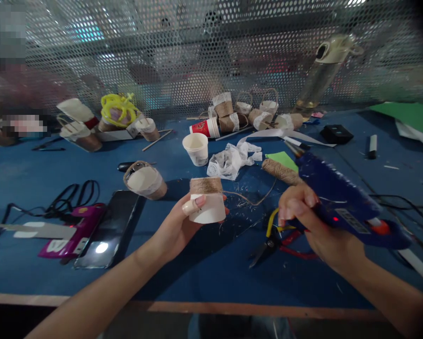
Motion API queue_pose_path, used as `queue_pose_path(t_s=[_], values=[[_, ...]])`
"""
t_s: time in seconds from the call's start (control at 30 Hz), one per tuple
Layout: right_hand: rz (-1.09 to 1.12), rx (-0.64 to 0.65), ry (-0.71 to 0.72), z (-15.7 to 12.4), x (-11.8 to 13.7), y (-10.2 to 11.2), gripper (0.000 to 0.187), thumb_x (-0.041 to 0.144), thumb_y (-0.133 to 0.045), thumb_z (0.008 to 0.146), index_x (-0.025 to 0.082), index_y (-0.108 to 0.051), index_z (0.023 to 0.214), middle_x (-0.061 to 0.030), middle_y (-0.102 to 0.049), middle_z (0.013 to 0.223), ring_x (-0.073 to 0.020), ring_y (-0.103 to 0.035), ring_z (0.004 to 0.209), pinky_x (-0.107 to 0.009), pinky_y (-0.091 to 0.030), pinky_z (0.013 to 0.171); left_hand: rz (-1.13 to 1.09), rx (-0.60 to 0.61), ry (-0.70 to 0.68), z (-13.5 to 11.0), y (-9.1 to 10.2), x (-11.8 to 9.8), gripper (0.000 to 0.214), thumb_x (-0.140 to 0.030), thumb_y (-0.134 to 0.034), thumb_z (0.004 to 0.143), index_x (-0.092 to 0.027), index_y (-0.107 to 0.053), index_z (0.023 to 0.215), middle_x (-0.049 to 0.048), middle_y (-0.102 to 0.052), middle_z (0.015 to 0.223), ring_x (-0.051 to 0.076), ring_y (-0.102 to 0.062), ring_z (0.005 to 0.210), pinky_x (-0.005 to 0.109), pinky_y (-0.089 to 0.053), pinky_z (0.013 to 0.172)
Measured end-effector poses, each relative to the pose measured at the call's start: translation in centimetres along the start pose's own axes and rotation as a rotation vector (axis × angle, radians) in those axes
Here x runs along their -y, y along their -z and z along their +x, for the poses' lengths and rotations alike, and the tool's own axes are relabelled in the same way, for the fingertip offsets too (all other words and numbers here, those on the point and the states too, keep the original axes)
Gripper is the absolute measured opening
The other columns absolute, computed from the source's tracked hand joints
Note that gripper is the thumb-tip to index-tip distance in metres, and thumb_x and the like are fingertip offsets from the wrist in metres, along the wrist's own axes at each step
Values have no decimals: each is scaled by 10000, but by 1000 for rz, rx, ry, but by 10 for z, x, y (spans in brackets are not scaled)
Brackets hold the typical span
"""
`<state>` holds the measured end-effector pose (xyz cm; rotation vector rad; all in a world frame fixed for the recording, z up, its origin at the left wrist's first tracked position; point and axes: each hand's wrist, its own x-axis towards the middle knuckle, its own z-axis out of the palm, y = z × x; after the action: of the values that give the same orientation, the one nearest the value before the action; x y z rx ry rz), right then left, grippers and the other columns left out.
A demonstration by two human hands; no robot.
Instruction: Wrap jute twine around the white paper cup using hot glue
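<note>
My left hand is closed around a white paper cup held upside down above the blue table; brown twine is wound around the cup's upper band. A loose strand runs from it to a twine spool lying on the table. My right hand grips a blue hot glue gun, its nozzle pointing up and to the left, away from the cup. A red light glows on the gun's body.
Yellow-handled pliers and red scissors lie under my right hand. A phone, a magenta tool, a finished cup, a plain cup, crumpled plastic, several decorated cups at the back and a mesh wall surround the work area.
</note>
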<state>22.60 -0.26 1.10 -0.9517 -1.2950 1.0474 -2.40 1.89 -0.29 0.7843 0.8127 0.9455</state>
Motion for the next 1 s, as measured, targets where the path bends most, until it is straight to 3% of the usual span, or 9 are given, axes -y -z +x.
queue_pose_path(t_s=[0.17,0.27,0.43,0.57,0.73,0.83,0.93,1.0], values=[[-122,26,-127,-2,3,-8,215,259,-726,826,250,-523,756,22,-648,804,-144,-654,640,-324,-575,665,49,85,-7,-4,-8,-1,459,-332,-741,758,-212,-657,1193,80,-726,1132,273,-695,976,347,-552,836],[-218,15,-85,-2,1,-10,161,262,-712,841,248,-571,766,3,-687,839,-164,-686,713,-331,-591,733,72,122,-6,-7,-11,0,552,-315,-787,714,-241,-626,1237,70,-729,1134,260,-699,976,311,-540,822],[-271,5,-83,0,1,-9,67,248,-678,865,241,-641,810,-12,-725,821,-173,-719,721,-327,-621,741,115,134,-15,-8,-8,1,526,-325,-779,731,-238,-632,1229,84,-738,1139,266,-689,1020,284,-515,830],[-240,76,-175,-2,-10,-6,92,283,-709,831,242,-629,810,-34,-754,870,-205,-739,676,-382,-639,706,107,154,-8,-8,-3,2,513,-339,-752,752,-224,-629,1236,106,-744,1125,298,-680,1043,319,-517,847],[-191,33,-224,1,-22,-4,142,288,-712,819,249,-592,884,-25,-754,903,-237,-746,803,-381,-615,739,51,192,-16,-9,-1,1,539,-375,-754,716,-187,-639,1208,127,-752,1075,323,-700,961,392,-538,841],[-342,49,-136,5,-12,-3,95,244,-679,852,243,-586,834,-10,-727,852,-210,-719,812,-338,-588,746,47,218,-10,-9,-2,0,538,-371,-748,720,-178,-632,1209,133,-746,1077,318,-705,938,395,-546,827],[-391,-69,31,5,3,-3,110,185,-662,857,261,-585,836,-1,-712,812,-208,-722,779,-341,-597,729,26,209,-17,-8,-3,1,507,-354,-742,735,-177,-632,1198,132,-751,1041,308,-702,951,368,-544,818],[-414,-145,109,0,11,-3,147,166,-655,857,265,-556,815,-3,-697,834,-221,-726,822,-378,-591,809,4,192,-26,-7,-5,2,487,-348,-739,741,-177,-634,1184,131,-749,1035,297,-702,936,366,-545,813]])
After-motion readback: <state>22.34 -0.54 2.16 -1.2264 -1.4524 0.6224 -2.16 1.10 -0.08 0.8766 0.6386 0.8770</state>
